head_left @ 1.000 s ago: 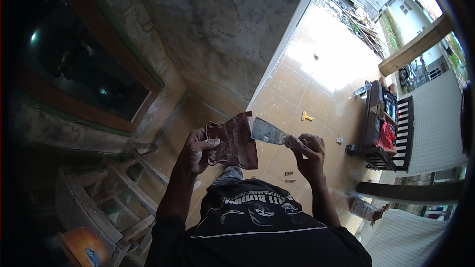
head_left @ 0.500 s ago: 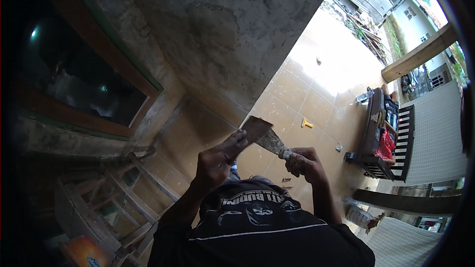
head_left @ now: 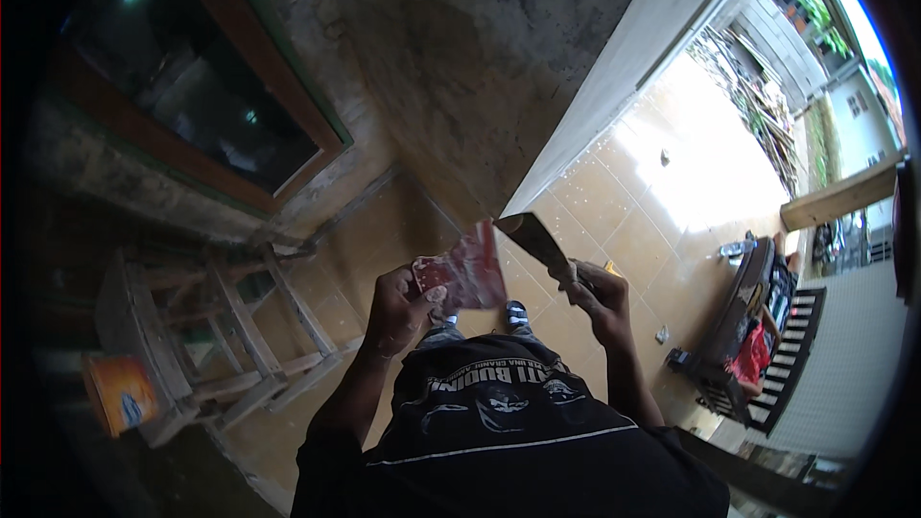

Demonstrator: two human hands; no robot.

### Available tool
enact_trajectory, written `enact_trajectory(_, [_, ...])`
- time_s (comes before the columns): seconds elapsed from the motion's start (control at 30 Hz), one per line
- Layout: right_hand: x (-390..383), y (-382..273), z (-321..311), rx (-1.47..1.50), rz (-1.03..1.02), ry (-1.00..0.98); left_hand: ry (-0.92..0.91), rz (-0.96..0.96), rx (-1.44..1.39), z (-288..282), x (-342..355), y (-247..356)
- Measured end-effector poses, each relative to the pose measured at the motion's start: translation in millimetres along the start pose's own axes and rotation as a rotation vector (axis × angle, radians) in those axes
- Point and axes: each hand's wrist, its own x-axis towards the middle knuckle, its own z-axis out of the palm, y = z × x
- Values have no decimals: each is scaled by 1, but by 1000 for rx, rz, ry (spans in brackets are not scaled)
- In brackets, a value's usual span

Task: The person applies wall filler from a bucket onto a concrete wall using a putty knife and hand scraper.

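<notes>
My left hand (head_left: 395, 309) is closed on the lower left edge of a flat red spreader plate (head_left: 468, 273). Whitish putty is smeared over its face. In my right hand (head_left: 602, 299) is a putty knife (head_left: 535, 242), gripped by its handle. Its wide, dark blade points up and left, and its tip comes close to the plate's upper right corner. Whether the two touch, I cannot tell. Both tools are in front of my chest, above the tiled floor (head_left: 600, 206). A yellow tool (head_left: 611, 269) on the floor is mostly hidden behind my right hand.
Ahead stands a patchy grey plastered wall (head_left: 470, 58) ending in a pale edge (head_left: 628, 67). A framed window (head_left: 201, 86) is at the left. Below it is a wooden stepladder (head_left: 251, 326) with an orange container (head_left: 125, 393). A dark bench (head_left: 734, 326) holding clothes stands right.
The plate in my left hand has turned to show its red, putty-smeared face and moved left and lower. The knife blade has swung away from it. My view has shifted, bringing my feet into sight.
</notes>
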Motion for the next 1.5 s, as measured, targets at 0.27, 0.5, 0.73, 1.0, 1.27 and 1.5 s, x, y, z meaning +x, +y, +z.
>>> enact_trajectory(0.27, [16, 40, -67, -928, -649, -25, -66, -234, -710, 38, -6, -52])
enact_trajectory(0.5, [18, 64, -111, -1061, -621, -270, 64, -312, -842, 58, -12, -139])
enact_trajectory(0.73, [-1, 107, -127, -1124, -364, -282, 240, -297, -1043, 64, -7, -211])
enact_trajectory(1.0, [-55, 163, -138, -1033, 71, -235, 645, -171, -806, 81, 54, -381])
enact_trajectory(1.27, [-71, 193, -175, -1135, 151, -339, 937, 61, -91, 126, 159, -416])
enact_trajectory(1.5, [-58, 193, -214, -1181, 138, -340, 1048, 491, 230, 169, 159, -405])
